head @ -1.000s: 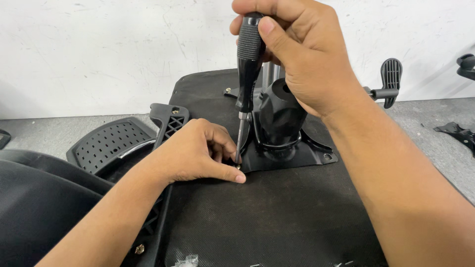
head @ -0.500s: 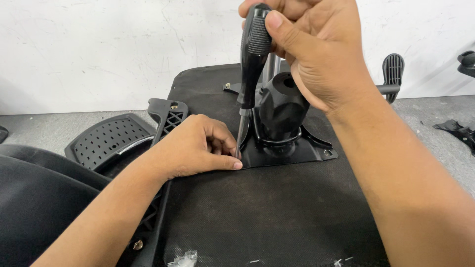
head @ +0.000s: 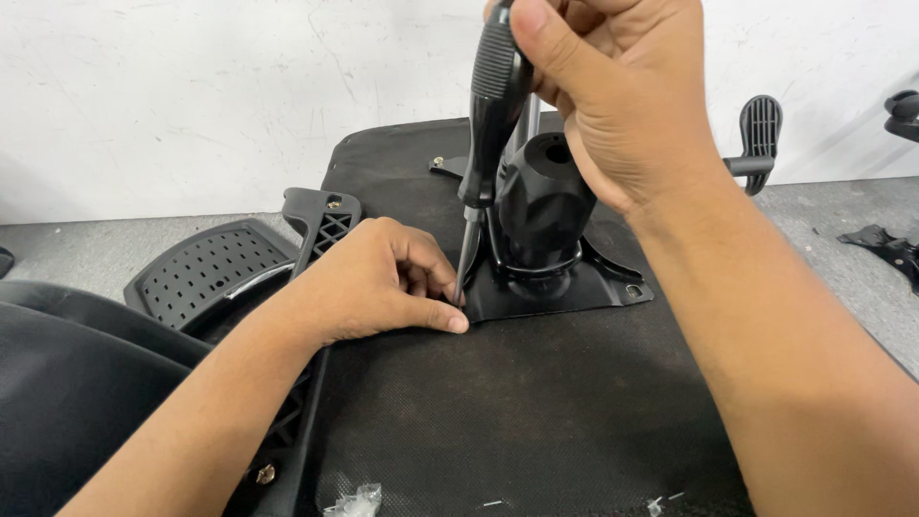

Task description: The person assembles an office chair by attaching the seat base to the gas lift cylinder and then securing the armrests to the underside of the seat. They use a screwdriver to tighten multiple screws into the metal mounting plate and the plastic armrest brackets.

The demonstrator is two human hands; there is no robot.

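The right hand (head: 613, 96) is wrapped firmly around the black handle of a screwdriver (head: 488, 124), held upright with its tip at the front left corner of the black metal chair mechanism plate (head: 574, 287). The left hand (head: 373, 282), fingers curled, pinches at that tip on the upturned black chair seat (head: 498, 412).

mounting plate (head: 574, 292) on seat underside (head: 536, 412), armrest (head: 215, 268) left

Bright, even light, sharp focus
Soft shadows under the left hand (head: 378, 282); no glare, faint stretch at the edges
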